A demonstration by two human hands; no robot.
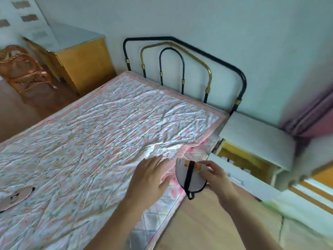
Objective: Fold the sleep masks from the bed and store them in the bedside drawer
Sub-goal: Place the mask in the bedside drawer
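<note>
My right hand point(215, 175) grips a folded white sleep mask point(195, 179) with a black strap and an orange cartoon print, held just off the bed's near right edge. Beside it, my left hand point(152, 175) hovers flat over the quilt, fingers spread and holding nothing. A second, pink sleep mask point(15, 196) lies unfolded on the bed point(100, 127) at the far left. To the right of the mask in my hand, the white bedside table point(259, 139) has its drawer point(241, 163) pulled open, showing a yellow interior with some small items inside.
A black and gold metal headboard point(183, 69) stands against the wall. A yellow cabinet point(81, 56) and a wicker chair point(23, 67) sit beyond the bed's far left. Pink curtains point(313, 112) hang at the right. Wooden floor point(203, 222) lies between the bed and the bedside table.
</note>
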